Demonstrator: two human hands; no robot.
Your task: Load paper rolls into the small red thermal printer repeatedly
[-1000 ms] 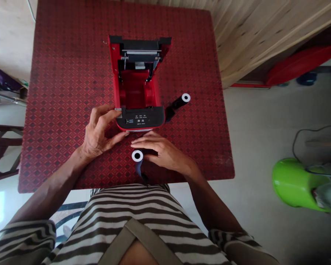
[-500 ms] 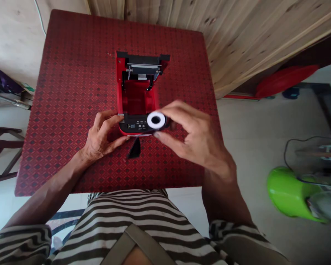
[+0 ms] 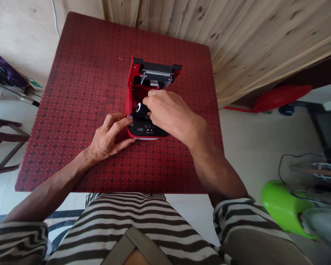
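Pinching the black roll [image 3: 143, 109] in its grip, the right hand [image 3: 173, 115] holds it at the open compartment [image 3: 140, 92] of the red device [image 3: 129, 97] on the patterned desk [image 3: 93, 77]. The left hand's [image 3: 106, 138] grip clasps the device's near left corner. White print on the black panel [image 3: 146, 127] is too small to read.

Left hand [image 3: 106, 138] with thumb and forefinger apart, right hand [image 3: 172, 115] back-up with fingers curled inward.

The printer [image 3: 143, 127] stands on the table [image 3: 71, 110], the roll [image 3: 143, 109] before its lid [image 3: 157, 68].
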